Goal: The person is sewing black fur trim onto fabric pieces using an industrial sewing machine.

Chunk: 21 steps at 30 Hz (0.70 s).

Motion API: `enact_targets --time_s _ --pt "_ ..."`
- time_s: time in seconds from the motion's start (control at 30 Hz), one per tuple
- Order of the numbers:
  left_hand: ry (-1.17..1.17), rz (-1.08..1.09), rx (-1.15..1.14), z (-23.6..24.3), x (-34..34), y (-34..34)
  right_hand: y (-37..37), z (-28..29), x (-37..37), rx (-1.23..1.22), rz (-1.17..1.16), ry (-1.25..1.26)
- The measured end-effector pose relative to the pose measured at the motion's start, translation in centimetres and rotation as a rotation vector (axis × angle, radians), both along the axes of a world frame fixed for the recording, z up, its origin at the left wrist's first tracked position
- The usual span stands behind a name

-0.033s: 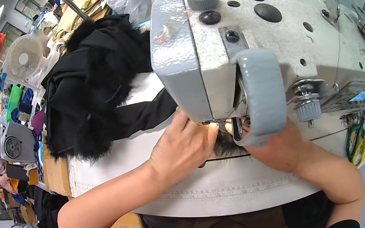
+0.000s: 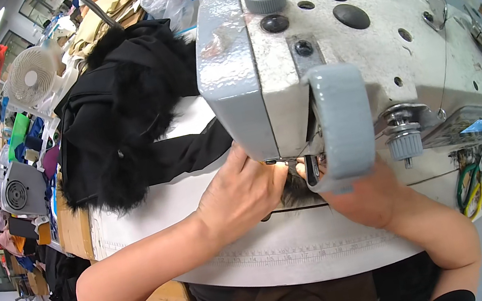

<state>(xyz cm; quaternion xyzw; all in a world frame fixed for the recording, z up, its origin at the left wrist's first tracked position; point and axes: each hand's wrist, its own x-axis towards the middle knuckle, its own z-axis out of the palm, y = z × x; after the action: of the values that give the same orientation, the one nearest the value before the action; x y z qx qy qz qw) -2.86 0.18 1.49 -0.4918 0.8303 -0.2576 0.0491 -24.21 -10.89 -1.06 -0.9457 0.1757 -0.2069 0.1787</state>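
My left hand (image 2: 241,190) is closed, its fingers bent together beside the needle area of the sewing machine (image 2: 322,26). Black furry fabric (image 2: 298,192) shows between my two hands, and a black cloth strip (image 2: 190,153) runs from the left toward my left fingers. My right hand (image 2: 368,196) lies at the other side of the fur, with one fingertip showing by the presser foot (image 2: 313,170). A grey curved guard (image 2: 346,122) hides most of its fingers. The fabric under the machine head is mostly hidden.
A heap of black fur-trimmed cloth (image 2: 124,106) lies on the table to the left. Scissors with green and yellow handles (image 2: 470,190) rest at the right. Ruler marks run along the white table front (image 2: 311,254). A fan (image 2: 31,76) and a clear plastic bag (image 2: 166,1) are farther back.
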Motion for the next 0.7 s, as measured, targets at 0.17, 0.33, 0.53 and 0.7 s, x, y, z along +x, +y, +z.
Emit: enact_targets --time_s 0.17,0.33,0.53,0.7 --pt "-0.018 0.037 0.059 0.8 -0.1 0.1 0.8 0.5 -0.5 -0.158 0.036 0.061" --pt "-0.046 0.032 0.154 2.2 -0.3 0.4 0.6 0.3 -0.7 -0.195 0.064 0.116" --pt "-0.026 0.034 0.207 1.6 -0.1 0.3 0.7 0.4 -0.4 -0.283 0.071 0.088" --pt "-0.105 -0.004 0.065 0.5 -0.1 0.4 0.8 0.3 -0.3 -0.346 0.046 0.043"
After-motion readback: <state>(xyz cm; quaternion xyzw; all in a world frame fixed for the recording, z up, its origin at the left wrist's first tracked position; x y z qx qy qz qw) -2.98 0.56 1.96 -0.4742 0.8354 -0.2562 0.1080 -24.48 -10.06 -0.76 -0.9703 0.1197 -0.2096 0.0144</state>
